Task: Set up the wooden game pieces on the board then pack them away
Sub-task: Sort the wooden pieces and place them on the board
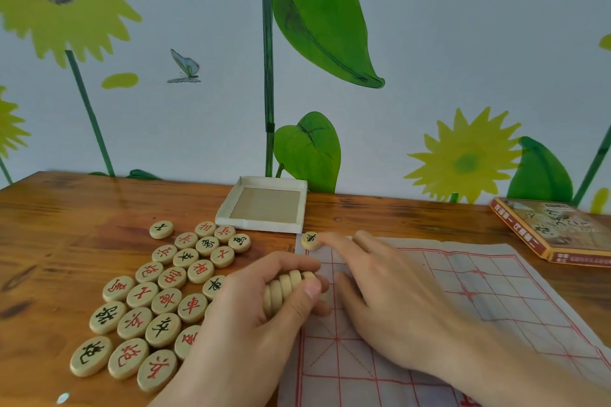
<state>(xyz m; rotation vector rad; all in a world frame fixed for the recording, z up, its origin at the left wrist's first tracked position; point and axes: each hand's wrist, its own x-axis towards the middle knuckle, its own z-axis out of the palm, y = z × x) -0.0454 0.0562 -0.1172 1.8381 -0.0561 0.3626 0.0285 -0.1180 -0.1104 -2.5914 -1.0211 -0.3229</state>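
Observation:
My left hand grips a stack of several wooden discs held on edge, just over the left border of the cloth board. My right hand lies over the board, fingers apart, its index fingertip touching one black-marked disc at the board's far left corner. Many loose discs with red or black characters lie flat on the wood to the left of the board.
An open shallow cardboard box tray stands at the back of the wooden table, against the painted wall. The printed box lid lies at the far right, past the board's corner.

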